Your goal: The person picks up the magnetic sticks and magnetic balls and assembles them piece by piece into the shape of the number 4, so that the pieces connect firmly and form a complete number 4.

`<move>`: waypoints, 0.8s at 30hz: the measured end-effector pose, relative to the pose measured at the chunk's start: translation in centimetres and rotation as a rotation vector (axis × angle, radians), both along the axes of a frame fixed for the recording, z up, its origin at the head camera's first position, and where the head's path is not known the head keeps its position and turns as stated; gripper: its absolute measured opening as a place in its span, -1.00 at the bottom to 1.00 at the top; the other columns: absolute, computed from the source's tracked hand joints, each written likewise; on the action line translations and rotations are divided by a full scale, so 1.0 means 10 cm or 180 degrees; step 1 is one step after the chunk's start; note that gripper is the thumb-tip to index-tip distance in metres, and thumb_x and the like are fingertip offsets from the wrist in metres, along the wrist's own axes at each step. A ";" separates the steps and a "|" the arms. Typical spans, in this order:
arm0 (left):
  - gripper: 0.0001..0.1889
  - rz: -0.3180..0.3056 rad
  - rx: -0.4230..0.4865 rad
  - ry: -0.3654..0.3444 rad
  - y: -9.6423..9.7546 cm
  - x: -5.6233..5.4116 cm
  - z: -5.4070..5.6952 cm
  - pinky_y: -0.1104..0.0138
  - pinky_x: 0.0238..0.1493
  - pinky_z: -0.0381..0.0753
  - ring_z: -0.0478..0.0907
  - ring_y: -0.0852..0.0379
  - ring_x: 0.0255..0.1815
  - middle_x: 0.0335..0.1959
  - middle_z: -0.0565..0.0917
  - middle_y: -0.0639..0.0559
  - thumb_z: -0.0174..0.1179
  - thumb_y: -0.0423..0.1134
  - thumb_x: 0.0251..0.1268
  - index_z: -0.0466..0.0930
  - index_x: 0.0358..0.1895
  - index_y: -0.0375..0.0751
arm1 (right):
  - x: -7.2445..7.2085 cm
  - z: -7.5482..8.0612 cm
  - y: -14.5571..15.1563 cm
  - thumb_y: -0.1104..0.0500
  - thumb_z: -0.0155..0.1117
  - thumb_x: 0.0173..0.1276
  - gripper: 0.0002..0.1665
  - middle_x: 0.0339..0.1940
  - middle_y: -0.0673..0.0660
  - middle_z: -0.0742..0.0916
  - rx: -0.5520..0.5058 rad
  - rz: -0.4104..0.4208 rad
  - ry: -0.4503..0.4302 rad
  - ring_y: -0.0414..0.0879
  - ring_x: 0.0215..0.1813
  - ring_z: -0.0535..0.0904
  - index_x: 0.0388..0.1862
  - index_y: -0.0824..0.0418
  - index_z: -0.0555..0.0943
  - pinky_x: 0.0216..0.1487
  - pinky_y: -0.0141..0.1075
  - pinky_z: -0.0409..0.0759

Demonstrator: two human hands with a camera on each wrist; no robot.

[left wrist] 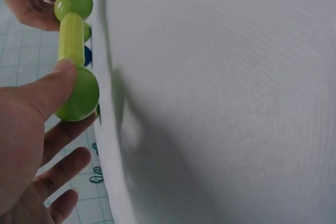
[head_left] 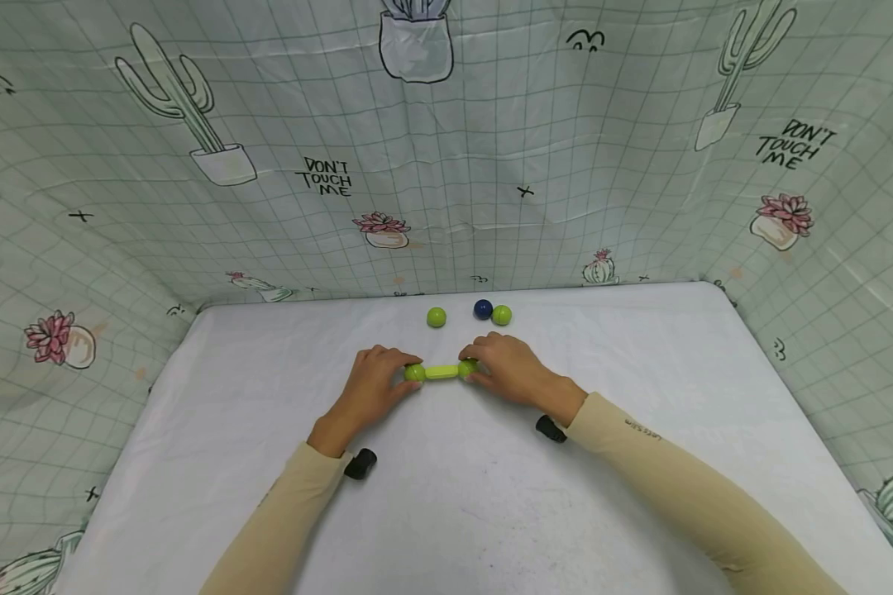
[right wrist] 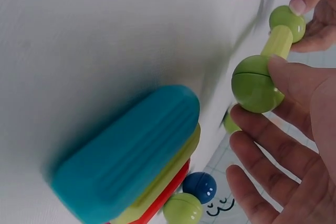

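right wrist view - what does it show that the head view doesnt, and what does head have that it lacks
Only the right wrist view: a teal bar, with a yellow bar and a red bar close beside it.

Only the head view: the tan sleeves, black wrist pieces and "don't touch me" lettering.

Both: the left hand and right hand, each pinching a green end ball by a yellow-green stick; a navy ball, two loose green balls and the white table.

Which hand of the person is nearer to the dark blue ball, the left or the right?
The right hand. It is on the near side of the dark blue ball, not touching it; the left hand is farther away, toward the near left.
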State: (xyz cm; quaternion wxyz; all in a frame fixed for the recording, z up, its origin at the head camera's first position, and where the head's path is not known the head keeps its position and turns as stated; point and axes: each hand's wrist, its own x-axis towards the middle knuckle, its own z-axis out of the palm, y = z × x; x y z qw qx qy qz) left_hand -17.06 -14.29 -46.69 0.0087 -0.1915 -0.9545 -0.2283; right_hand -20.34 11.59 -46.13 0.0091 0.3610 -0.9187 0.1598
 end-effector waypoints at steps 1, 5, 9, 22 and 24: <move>-0.63 -0.0005 -0.0009 -0.0003 -0.01 0.00 0.00 -0.06 0.34 0.39 0.58 -0.06 0.11 0.02 0.80 -0.02 0.47 -0.18 0.36 0.76 0.19 -0.15 | 0.00 -0.01 -0.01 0.12 0.53 0.40 -0.65 -0.04 0.10 0.80 0.0001 -0.0003 0.0002 0.03 0.03 0.70 0.10 0.21 0.77 0.06 -0.07 0.69; -0.62 -0.0024 -0.0056 -0.0015 -0.02 -0.02 0.01 -0.08 0.36 0.38 0.58 -0.07 0.12 0.05 0.79 -0.03 0.46 -0.18 0.37 0.75 0.21 -0.14 | 0.01 -0.01 -0.03 0.13 0.54 0.39 -0.66 -0.06 0.10 0.80 -0.0002 -0.0015 -0.0005 0.03 0.00 0.70 0.09 0.22 0.77 0.03 -0.08 0.69; -0.62 -0.0038 -0.0088 -0.0065 -0.03 -0.04 0.01 -0.09 0.36 0.37 0.57 -0.07 0.13 0.07 0.79 -0.03 0.46 -0.19 0.37 0.75 0.21 -0.14 | 0.05 -0.02 -0.06 0.12 0.55 0.38 -0.66 -0.09 0.09 0.80 -0.0002 -0.0041 -0.0007 0.02 -0.06 0.69 0.07 0.21 0.78 -0.04 -0.10 0.68; -0.61 -0.0039 -0.0098 -0.0188 -0.07 -0.14 0.00 -0.09 0.37 0.35 0.56 -0.10 0.17 0.16 0.76 -0.09 0.44 -0.31 0.37 0.73 0.23 -0.20 | 0.20 -0.03 -0.20 0.09 0.58 0.35 -0.67 -0.16 0.08 0.80 0.0022 -0.0143 -0.0017 0.02 -0.13 0.68 0.03 0.19 0.78 -0.13 -0.10 0.69; -0.60 -0.0044 -0.0083 -0.0180 -0.07 -0.16 0.00 -0.10 0.38 0.34 0.56 -0.10 0.17 0.18 0.76 -0.10 0.45 -0.34 0.35 0.73 0.24 -0.21 | 0.21 -0.04 -0.21 0.11 0.57 0.36 -0.68 -0.16 0.08 0.80 -0.0007 -0.0140 -0.0057 0.01 -0.14 0.68 0.04 0.19 0.78 -0.12 -0.11 0.69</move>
